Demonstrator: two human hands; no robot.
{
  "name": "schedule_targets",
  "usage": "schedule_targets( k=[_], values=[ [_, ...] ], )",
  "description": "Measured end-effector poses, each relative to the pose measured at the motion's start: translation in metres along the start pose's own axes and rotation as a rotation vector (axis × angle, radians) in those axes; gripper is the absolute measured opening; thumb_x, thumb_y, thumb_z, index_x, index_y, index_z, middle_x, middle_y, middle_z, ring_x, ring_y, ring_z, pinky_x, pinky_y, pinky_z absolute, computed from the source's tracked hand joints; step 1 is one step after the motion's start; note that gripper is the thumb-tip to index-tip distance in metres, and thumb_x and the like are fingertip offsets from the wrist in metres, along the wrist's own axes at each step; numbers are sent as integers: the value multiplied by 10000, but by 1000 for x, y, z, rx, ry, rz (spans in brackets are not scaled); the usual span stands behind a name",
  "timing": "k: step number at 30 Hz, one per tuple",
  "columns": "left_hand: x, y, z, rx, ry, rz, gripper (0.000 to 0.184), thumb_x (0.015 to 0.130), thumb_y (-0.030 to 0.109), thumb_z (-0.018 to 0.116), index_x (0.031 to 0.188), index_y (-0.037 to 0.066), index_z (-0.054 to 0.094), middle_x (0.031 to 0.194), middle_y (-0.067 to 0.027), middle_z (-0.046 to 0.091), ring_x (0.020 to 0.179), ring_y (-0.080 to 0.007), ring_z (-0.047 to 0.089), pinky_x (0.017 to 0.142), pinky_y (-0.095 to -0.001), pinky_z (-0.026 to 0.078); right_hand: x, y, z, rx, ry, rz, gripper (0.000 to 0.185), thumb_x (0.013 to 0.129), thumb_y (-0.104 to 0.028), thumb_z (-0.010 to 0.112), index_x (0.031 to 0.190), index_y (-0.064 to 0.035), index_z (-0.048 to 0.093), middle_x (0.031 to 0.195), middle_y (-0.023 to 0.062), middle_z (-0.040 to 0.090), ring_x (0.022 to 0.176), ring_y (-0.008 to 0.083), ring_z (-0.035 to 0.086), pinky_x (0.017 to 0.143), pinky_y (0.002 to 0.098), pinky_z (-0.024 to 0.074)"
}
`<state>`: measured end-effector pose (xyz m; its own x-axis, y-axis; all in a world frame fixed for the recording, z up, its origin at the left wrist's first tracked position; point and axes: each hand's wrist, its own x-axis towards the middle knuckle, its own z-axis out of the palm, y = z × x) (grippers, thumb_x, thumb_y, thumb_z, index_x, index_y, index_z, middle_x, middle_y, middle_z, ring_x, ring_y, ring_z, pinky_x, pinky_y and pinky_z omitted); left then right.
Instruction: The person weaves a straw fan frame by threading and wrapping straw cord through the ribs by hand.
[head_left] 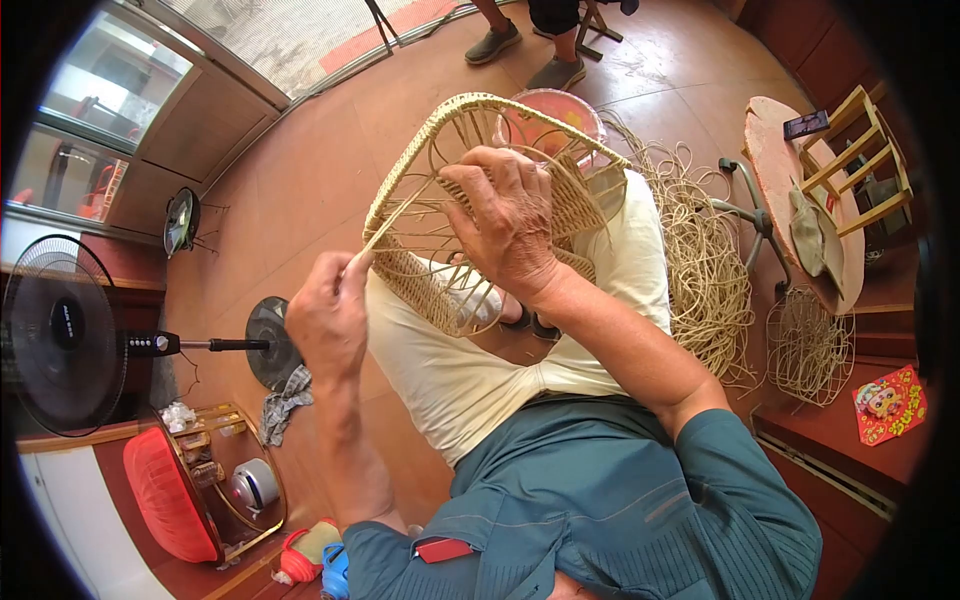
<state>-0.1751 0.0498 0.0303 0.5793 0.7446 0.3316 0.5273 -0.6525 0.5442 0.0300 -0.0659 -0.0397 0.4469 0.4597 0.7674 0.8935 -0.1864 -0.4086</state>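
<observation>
Tan cord point(399, 218) in left hand point(330, 308); fan lettering point(68, 319) illegible

So the half-woven basket point(410, 285) sits over the lap point(430, 390), with a basin point(590, 112) on the floor just beyond it and somebody's shoes point(555, 73) past that. Right of the legs there's a cord heap point(708, 310), then a table point(765, 150) further right with a phone point(806, 124), a cloth bag point(812, 235) and a small chair frame point(870, 135) on it. Over on the left is a pedestal fan point(65, 315), with a rag point(288, 405) beside its base point(270, 342), and nearer the body, a pot point(255, 485) in a rack point(283, 500).
</observation>
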Motion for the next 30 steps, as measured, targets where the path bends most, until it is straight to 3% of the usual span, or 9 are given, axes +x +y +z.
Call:
schedule_targets(
  k=[2, 5, 15, 17, 21, 22, 25, 29, 30],
  values=[
    [-5, -7, -27, -173, -84, -128, 233, 1076, 216, 820, 949, 39, 738, 785, 42, 663, 709, -60, 550, 649, -261, 436, 1, -2, 3, 9, -9, -3, 352, 894, -208, 838, 1227, -194, 725, 1247, 28, 654, 1219, 272, 605, 1009, 461, 440],
    [-10, -17, -62, -414, -134, -130, 262, 1084, 190, 822, 891, 59, 702, 804, 102, 580, 748, -18, 487, 639, -232, 372, 6, 0, 14, 25, 0, -17, 251, 903, -225, 844, 1135, -205, 752, 1157, -4, 666, 1147, 249, 614, 973, 452, 444],
    [5, -47, -99, -815, -89, 119, 360, 1112, 315, 790, 869, 93, 644, 718, 69, 548, 641, -15, 438, 594, -247, 362, 16, 3, 21, 64, 85, -81, 127, 892, -270, 875, 976, -255, 782, 1074, -67, 678, 1074, 198, 624, 935, 428, 430],
    [6, -49, -99, -1077, -124, 8, 362, 1121, 329, 780, 887, 96, 632, 703, 91, 500, 625, -13, 389, 581, -252, 313, 14, 4, 19, 59, 92, -69, 128, 898, -268, 876, 989, -246, 789, 1080, -65, 683, 1075, 202, 626, 938, 431, 429],
    [7, -61, -118, -199, 143, -14, 368, 1128, 286, 774, 900, 120, 537, 656, 94, 371, 583, -15, 308, 534, -251, 245, 15, 8, 18, 23, 112, -18, 139, 908, -275, 880, 1017, -230, 806, 1097, -60, 694, 1074, 213, 632, 929, 440, 431],
    [4, -65, -126, -295, 94, -7, 385, 1140, 281, 752, 891, 109, 514, 664, 82, 387, 567, -26, 320, 513, -247, 233, 15, 9, 17, 12, 115, -2, 142, 906, -280, 882, 1015, -229, 808, 1099, -60, 694, 1073, 213, 633, 923, 441, 431],
    [-16, -54, -148, -1160, -167, 2, 312, 1152, 200, 708, 925, 49, 556, 629, 44, 466, 495, -46, 345, 457, -279, 263, 17, 15, 17, -26, 122, 40, 153, 898, -293, 889, 1011, -222, 813, 1083, -46, 684, 1044, 222, 637, 902, 445, 439],
    [-25, -13, -140, -1285, -495, 299, 316, 1093, 218, 797, 943, 12, 610, 641, -42, 622, 494, -136, 555, 460, -301, 480, 18, 12, 17, -37, 74, 92, 124, 902, -263, 869, 962, -205, 777, 1068, -25, 675, 1028, 242, 635, 904, 460, 442],
    [-23, 0, -133, -1328, -559, 384, 251, 1084, 158, 797, 929, 10, 667, 637, -70, 667, 566, -184, 652, 562, -362, 652, 19, 12, 17, -44, 69, 106, 128, 902, -265, 869, 959, -200, 775, 1055, -19, 676, 1016, 247, 639, 896, 461, 447]
  ],
)
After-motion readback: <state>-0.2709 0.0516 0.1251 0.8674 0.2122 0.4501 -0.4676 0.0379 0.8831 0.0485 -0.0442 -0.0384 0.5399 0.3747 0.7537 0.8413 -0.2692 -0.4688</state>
